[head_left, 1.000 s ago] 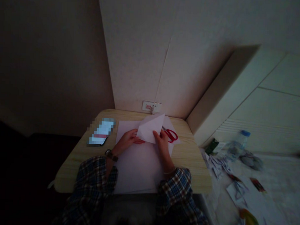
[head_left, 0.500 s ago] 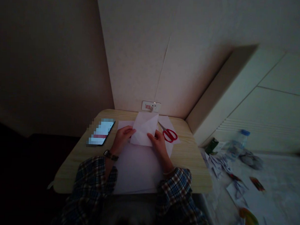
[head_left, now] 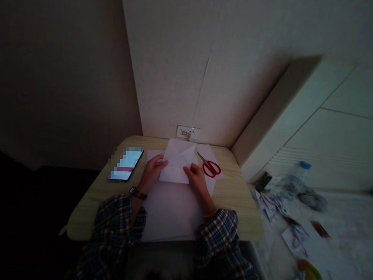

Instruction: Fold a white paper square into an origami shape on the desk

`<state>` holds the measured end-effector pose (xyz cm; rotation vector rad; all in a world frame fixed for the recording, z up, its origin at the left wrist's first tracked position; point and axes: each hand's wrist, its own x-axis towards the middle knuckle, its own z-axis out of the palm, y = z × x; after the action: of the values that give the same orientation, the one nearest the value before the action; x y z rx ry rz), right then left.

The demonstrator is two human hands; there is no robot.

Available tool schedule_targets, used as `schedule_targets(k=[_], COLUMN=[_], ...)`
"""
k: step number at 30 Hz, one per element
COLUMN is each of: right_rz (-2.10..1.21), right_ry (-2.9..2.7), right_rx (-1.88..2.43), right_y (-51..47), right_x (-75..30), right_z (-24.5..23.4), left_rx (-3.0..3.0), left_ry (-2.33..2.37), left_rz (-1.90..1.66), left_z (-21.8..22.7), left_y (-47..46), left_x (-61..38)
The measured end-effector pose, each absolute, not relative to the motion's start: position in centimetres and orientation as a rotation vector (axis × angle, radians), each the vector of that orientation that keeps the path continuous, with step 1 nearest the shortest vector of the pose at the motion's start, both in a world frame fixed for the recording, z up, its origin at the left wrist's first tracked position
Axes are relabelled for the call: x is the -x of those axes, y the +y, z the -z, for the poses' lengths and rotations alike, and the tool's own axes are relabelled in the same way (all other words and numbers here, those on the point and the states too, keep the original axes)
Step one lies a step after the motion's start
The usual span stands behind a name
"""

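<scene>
Folded white paper [head_left: 176,174], 1 piece: held over the middle of the table [head_left: 233,199], above larger white sheets [head_left: 171,215]; diagonal crease lines visible in its upper part, far edge close to the wall side of the table

Left hand [head_left: 153,168]: fingers bent and nearly closed, thumb tip on the paper's left edge, the paper pinched there; underside of the grip hidden; dark-strapped watch [head_left: 138,192] at the wrist

Right hand [head_left: 198,177]: thumb laid on the paper's right part, remaining fingers curled at and behind its right edge, the paper pinched between; thin band at the wrist

Sleeves [head_left: 218,227], 2: plaid, dark blue, brown and white

Scissors [head_left: 211,168], 1 pair: red handles, metal blades pointing toward the wall and slightly left; lying just right of the right hand, partly over white paper

Phone [head_left: 127,166], 1: left side of the table, screen lit, image pixelated

Wall socket [head_left: 188,132], 1: white plate above the table's far edge

Bottle [head_left: 295,182], 1: clear, blue cap, on the pale surface at right

Paper scraps [head_left: 271,206]: loose heap near the bottle, exact count cannot be told
</scene>
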<state>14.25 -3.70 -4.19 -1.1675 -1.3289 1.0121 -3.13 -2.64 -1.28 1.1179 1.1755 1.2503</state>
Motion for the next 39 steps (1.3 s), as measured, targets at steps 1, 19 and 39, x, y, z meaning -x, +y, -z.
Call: schedule_targets(k=[1, 19, 39], right_rz=[-1.038, -1.075, -1.107], right_ry=[-1.309, -1.173, -1.224], right_rx=[1.147, 1.065, 0.944], right_y=[-3.7, -3.9, -4.1], right_x=[-14.2, -14.2, -14.1], right_z=[4.2, 3.7, 3.2], left_rx=[-1.129, -1.263, -1.185], left_ry=[1.176, 0.969, 1.067], left_rz=[-1.247, -1.048, -1.092], left_z=[1.3, 1.5, 2.1], left_y=[-2.6, -3.0, -2.6], left_x=[3.2, 2.9, 3.0])
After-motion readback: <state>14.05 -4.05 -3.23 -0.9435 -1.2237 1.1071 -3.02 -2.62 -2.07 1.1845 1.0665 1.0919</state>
